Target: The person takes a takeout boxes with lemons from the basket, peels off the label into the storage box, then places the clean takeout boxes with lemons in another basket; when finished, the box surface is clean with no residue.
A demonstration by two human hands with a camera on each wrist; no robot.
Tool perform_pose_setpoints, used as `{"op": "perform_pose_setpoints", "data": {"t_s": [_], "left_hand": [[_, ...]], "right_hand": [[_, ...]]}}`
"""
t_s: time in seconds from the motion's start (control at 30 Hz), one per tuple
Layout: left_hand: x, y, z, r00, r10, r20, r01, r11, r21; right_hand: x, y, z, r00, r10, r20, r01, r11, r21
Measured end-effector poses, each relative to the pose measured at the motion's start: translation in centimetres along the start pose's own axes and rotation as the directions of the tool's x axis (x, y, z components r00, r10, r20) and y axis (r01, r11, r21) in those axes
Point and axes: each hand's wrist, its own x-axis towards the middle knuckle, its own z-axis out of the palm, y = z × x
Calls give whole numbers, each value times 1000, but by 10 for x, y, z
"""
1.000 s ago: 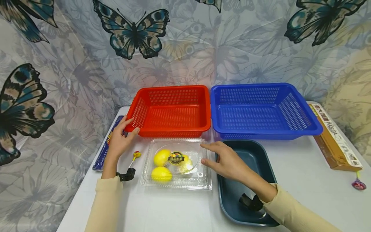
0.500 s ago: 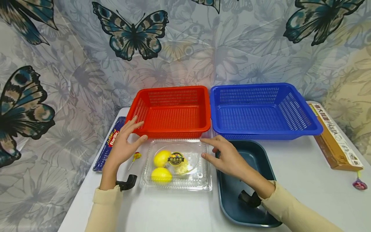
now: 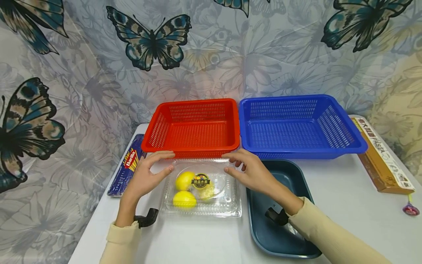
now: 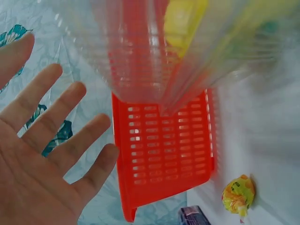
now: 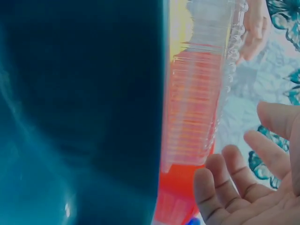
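A clear plastic clamshell box (image 3: pixel 227 205) with a dark label on its lid lies on the white table, with several yellow lemons (image 3: pixel 184 199) inside. My left hand (image 3: pixel 145 179) hovers at the box's left side, fingers spread and holding nothing. Over its right edge is my right hand (image 3: pixel 252 170), fingers loosely bent and apart, nothing in its grasp. In the left wrist view the fingers are spread beside the clear box wall. The right wrist view shows the right palm with relaxed fingers near the box's ridged side.
Behind the box stand a red basket (image 3: pixel 197 151) and a blue basket (image 3: pixel 303 152). A dark teal tray (image 3: pixel 263 234) sits under the right forearm. A blue Barilla spaghetti pack (image 3: pixel 122 176) lies left, a pasta box (image 3: pixel 382 157) right. Lollipops lie at left (image 4: pixel 239 194) and right (image 3: pixel 410 209).
My left hand has moved from the red basket's left corner down and right to the box's left side. My right hand has shifted slightly left over the box.
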Motion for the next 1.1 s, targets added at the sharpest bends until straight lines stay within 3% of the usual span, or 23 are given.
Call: {"op": "perform_pose_setpoints", "data": {"t_s": [0.33, 0.63, 0.83, 1.1], "left_hand": [[-4, 4, 9, 984, -16, 177, 8, 999, 47], [-5, 12, 11, 923, -75, 376, 22, 989, 144], [-6, 13, 12, 903, -81, 423, 11, 986, 167], [-9, 8, 13, 905, -72, 419, 8, 988, 153]], "right_hand": [[14, -10, 5, 996, -56, 64, 56, 998, 2], [30, -19, 11, 975, -92, 201, 95, 995, -5], [43, -21, 20, 935, -149, 322, 166, 986, -27], [52, -29, 31, 893, -106, 437, 166, 981, -102]]}}
